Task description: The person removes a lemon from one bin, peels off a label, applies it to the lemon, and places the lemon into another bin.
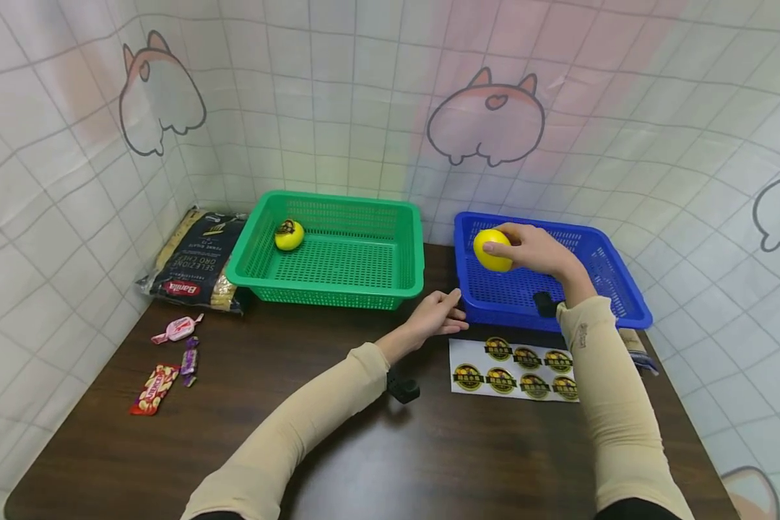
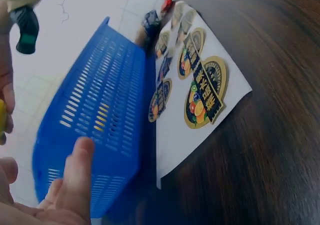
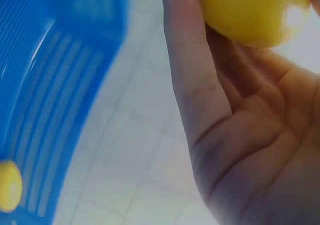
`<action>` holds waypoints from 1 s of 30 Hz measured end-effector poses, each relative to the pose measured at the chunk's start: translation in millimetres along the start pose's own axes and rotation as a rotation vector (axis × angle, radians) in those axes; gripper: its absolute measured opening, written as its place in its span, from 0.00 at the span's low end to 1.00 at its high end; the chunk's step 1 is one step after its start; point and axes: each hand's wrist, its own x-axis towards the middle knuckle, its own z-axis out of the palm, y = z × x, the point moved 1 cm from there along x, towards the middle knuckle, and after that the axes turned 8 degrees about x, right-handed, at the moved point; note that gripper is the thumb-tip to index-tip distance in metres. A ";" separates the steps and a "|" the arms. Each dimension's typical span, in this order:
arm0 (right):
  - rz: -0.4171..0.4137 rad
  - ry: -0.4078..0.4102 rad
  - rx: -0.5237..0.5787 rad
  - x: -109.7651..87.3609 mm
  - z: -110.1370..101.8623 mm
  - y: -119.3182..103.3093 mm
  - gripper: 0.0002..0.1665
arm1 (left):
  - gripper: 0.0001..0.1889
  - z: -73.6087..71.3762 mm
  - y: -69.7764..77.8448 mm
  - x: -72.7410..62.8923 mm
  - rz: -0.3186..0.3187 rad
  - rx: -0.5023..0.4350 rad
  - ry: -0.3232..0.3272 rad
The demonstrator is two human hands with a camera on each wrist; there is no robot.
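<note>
My right hand [image 1: 536, 249] grips a smooth, round yellow fruit [image 1: 492, 250] above the left part of the blue basket [image 1: 552, 318]. In the right wrist view the fingers curl round the shiny fruit [image 3: 255, 15]. A second yellow fruit [image 3: 9, 186] shows in the blue basket in that view. My left hand [image 1: 432, 315] is at that basket's front left corner, fingers extended and holding nothing; whether they touch it I cannot tell. Just in front lies a white sheet of round black-and-gold stickers [image 1: 501, 380]. Inside the green basket [image 1: 325, 295], a yellow fruit [image 1: 289, 237] bears a sticker.
Left of the green basket lies a black Barilla pasta bag [image 1: 195, 260]. A pink-and-white candy [image 1: 179, 329], a purple candy [image 1: 190, 361] and a red snack packet [image 1: 155, 390] are on the dark table [image 1: 234, 404]. Another package [image 1: 638, 352] pokes out by the blue basket's right front corner.
</note>
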 end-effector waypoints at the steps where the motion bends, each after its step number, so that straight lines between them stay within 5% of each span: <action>1: -0.015 0.011 0.014 -6.9 4.7 -4.1 0.35 | 0.31 -2.1 0.0 -3.4 0.005 0.015 0.011; 10: -0.051 0.061 0.101 -48.0 62.9 -22.0 0.33 | 0.31 -12.2 1.0 -41.7 0.145 0.153 0.147; 16: -0.011 0.069 0.197 -60.1 104.4 -16.4 0.34 | 0.27 -6.8 -2.0 -63.0 0.258 0.031 0.071; 22: 0.028 0.118 0.234 -67.2 136.0 -3.7 0.38 | 0.27 -6.2 -14.6 -69.0 0.176 -0.071 -0.044; 30: 0.047 0.041 0.308 -71.3 151.3 13.7 0.31 | 0.27 -16.2 -36.8 -64.9 0.087 -0.077 -0.150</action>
